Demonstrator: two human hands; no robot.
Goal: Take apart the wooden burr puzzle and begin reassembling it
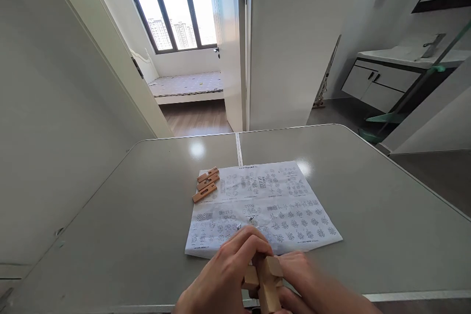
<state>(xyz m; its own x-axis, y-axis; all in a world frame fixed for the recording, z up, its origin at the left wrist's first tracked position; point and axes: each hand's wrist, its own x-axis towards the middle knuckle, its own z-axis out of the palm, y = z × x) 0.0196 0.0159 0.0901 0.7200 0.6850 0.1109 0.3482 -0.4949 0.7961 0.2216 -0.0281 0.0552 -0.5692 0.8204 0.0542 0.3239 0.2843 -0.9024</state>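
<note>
Several interlocked wooden puzzle pieces [268,282] are held between both hands just above the table's front edge. My left hand [228,272] curls over them from the left, its fingers bent across the top. From the right, my right hand [303,277] grips the same wooden puzzle, partly blurred, with some fingers hidden behind it. Beyond the hands lies a creased instruction sheet [253,194] printed with many small diagrams. Three loose notched wooden pieces [205,192] rest side by side at the sheet's upper left corner.
The pale glossy table [147,235] has a seam running away from me and cut-off far corners. Past it, an open door [228,49] shows a bed [187,86] under a window. A washbasin cabinet [386,81] stands at the far right.
</note>
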